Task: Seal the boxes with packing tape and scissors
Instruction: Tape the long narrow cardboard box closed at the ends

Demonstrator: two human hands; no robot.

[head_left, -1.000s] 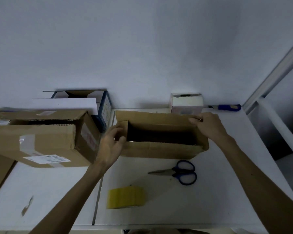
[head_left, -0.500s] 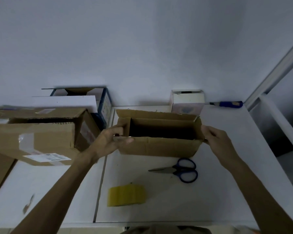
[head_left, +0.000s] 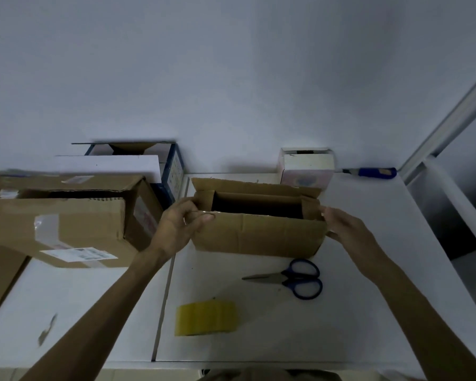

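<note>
At the box (head_left: 259, 235) ends, left hand (head_left: 176, 229) pinches a flap corner and right hand (head_left: 346, 229) clasps the other. Uneven pulls could skew the flaps.

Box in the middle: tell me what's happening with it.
A person holds the box by both ends, left hand at the left flap, right hand at the right corner. Its top is open, and the flaps are not yet folded shut. The tape and scissors lie untouched on the table in front of it.
</note>
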